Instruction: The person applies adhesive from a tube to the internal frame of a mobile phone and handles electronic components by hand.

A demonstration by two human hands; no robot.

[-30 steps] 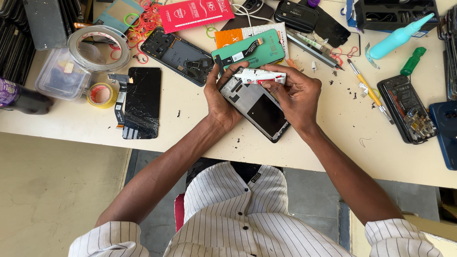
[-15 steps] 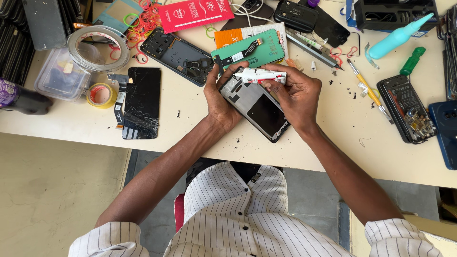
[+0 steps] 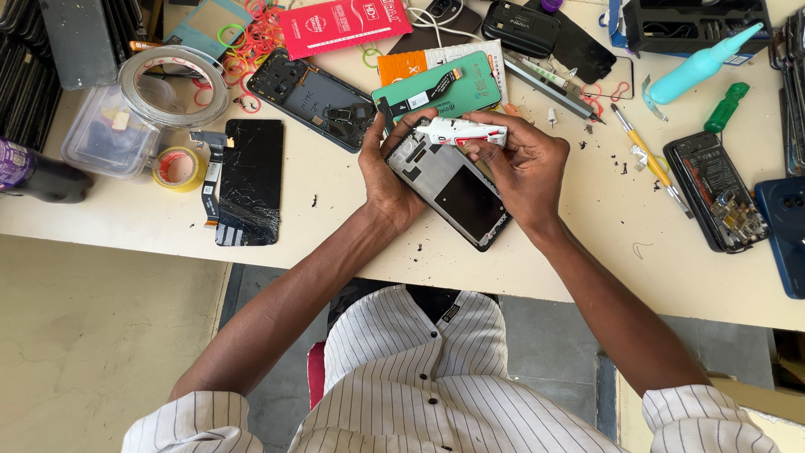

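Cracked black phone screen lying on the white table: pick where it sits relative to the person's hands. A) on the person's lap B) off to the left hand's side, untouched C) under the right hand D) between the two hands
B: the cracked black phone screen lies flat on the white table, apart from the left hand.

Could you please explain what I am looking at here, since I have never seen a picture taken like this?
A camera worn on a person's head looks down at their own two arms over a cluttered table. The left hand steadies an opened phone frame, while the right hand presses a small white tube against its top edge. Nearby lie a cracked screen, tape rolls, a green display part and a teal bottle.
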